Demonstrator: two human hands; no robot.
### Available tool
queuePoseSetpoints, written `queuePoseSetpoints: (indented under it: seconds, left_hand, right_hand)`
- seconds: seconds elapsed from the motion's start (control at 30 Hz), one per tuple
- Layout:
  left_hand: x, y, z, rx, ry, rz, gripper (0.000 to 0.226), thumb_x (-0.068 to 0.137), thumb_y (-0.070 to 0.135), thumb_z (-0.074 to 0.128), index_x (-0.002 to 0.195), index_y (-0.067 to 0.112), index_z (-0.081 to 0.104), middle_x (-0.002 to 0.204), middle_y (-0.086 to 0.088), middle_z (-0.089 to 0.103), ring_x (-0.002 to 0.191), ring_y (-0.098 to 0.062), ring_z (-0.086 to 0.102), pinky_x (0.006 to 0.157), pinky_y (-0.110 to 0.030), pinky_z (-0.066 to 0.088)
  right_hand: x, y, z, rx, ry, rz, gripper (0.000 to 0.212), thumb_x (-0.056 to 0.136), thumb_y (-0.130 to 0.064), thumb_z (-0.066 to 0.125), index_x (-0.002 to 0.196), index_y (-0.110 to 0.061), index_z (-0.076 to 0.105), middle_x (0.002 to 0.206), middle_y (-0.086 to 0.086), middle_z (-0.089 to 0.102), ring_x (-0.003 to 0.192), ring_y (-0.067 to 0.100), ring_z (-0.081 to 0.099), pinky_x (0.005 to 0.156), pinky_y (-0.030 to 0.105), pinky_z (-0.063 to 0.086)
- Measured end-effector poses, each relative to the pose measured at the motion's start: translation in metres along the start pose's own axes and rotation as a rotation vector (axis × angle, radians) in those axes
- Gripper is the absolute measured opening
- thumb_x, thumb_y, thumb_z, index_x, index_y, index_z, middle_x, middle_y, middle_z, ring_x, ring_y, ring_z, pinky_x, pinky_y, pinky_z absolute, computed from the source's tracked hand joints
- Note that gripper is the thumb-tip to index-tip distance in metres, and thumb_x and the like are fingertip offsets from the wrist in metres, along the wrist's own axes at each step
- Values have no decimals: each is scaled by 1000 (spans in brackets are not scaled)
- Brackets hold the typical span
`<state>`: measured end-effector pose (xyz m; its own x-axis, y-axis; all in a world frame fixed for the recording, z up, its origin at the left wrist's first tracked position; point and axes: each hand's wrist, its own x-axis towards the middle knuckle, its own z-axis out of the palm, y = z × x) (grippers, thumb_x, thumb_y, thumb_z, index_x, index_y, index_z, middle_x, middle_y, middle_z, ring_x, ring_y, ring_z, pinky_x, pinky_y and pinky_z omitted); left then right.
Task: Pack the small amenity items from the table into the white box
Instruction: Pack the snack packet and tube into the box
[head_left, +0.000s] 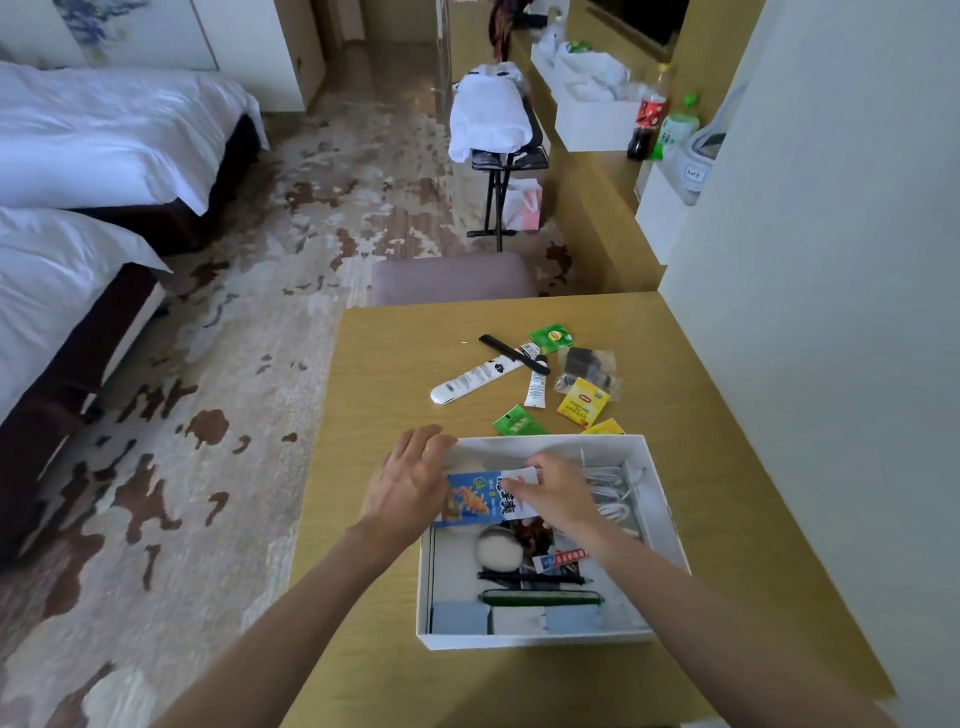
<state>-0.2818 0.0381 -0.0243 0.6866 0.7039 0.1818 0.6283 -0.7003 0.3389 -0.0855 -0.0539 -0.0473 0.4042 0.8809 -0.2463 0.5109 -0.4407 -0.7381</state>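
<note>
At the left, the left hand (410, 480) is laid with fingers spread and fairly straight against the left edge of a blue snack packet (470, 500), at the far-left corner of the white box (519, 643); nothing is gripped by it. The packet is held over the far half of the box, which stands at the near side of the table (384, 364). Its white right end is pinched by the curled fingers of the right hand (558, 499). The step in hand is judged to be the settling of this packet into the box. Next, it would need to be lowered flat among the things already inside, a pale round ball (500, 553) and some pens (530, 577), and then let go. Beyond the box, a long white wrapped item (475, 378), a black comb (511, 353), a small tube (535, 388), a green sachet (517, 422) and a yellow sachet (582, 402) are left to be gathered. How much of the packet is resting on the contents cannot be told, since its underside is hidden. The print on it is too blurred to read, and a second yellow sachet (602, 428) is partly cut off by the far wall.
</note>
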Motion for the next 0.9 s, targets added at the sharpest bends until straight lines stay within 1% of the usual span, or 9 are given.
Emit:
queuePoseSetpoints:
  seconds: [0.1, 0.27, 0.37, 0.43, 0.53, 0.67, 0.77, 0.83, 0.9]
  left_hand:
    - [-1, -5, 8, -40, -90, -131, 45, 90, 8, 47, 134, 14, 43, 141, -4, 42, 120, -29, 46, 85, -48, 52]
    - [1, -4, 11, -74, -53, -181, 35, 93, 12, 45, 128, 16, 48, 132, -3, 51, 105, -30, 59, 77, -47, 54]
    - [9, -2, 11, -38, -12, -241, 33, 91, 15, 47, 124, 18, 52, 126, -2, 57, 107, -27, 58, 78, -45, 54]
    - [19, -2, 10, -27, 5, -265, 30, 91, 14, 49, 120, 18, 56, 120, -3, 62, 105, -27, 58, 77, -45, 54]
    - [41, -7, 9, -85, -3, -335, 24, 92, 15, 48, 112, 19, 60, 109, -2, 68, 96, -22, 63, 75, -42, 55]
    - [77, -24, 17, -141, -82, -409, 22, 93, 18, 46, 107, 21, 63, 106, -1, 69, 79, -16, 64, 66, -34, 55]
    - [105, -41, 30, -154, -151, -416, 22, 93, 19, 46, 106, 20, 64, 104, -4, 70, 65, -13, 60, 55, -27, 48]
    - [124, -51, 39, -166, -182, -431, 22, 92, 20, 48, 105, 20, 65, 107, -7, 69, 70, -21, 61, 61, -33, 53]
    - [140, -60, 51, -166, -216, -434, 21, 91, 21, 49, 105, 19, 65, 110, -9, 68, 78, -26, 63, 69, -38, 55]
  right_hand:
    - [-1, 5, -8, -156, 8, -94, 34, 90, -43, 59, 100, -10, 60, 73, 9, 69, 64, 22, 66, 60, 36, 49]
    - [4, 13, -57, -308, 66, -231, 28, 94, -35, 54, 111, -15, 63, 91, -1, 73, 82, 17, 67, 72, 33, 53]
    - [12, 14, -89, -194, 55, -311, 26, 93, -42, 52, 96, -20, 66, 82, -7, 69, 68, 10, 65, 59, 30, 52]
    - [24, 11, -105, -146, 65, -349, 41, 93, -53, 42, 84, -19, 62, 73, -2, 67, 55, 11, 63, 48, 29, 48]
    - [55, 8, -115, -175, 60, -312, 42, 95, -51, 41, 87, -16, 64, 76, -1, 71, 62, 15, 67, 55, 36, 54]
    - [99, 6, -100, -307, 32, -249, 27, 95, -39, 49, 87, -20, 67, 83, -5, 71, 77, 12, 64, 55, 25, 40]
    - [126, 6, -76, -405, -109, -184, 20, 94, -32, 53, 86, -18, 65, 89, 1, 71, 78, 18, 65, 66, 35, 54]
    - [142, 6, -58, -510, -192, -108, 15, 91, -30, 54, 88, -18, 62, 95, 5, 69, 84, 23, 65, 73, 40, 55]
    - [157, 8, -39, -625, -231, -39, 23, 90, -37, 57, 100, -17, 61, 102, 6, 65, 93, 26, 63, 76, 39, 53]
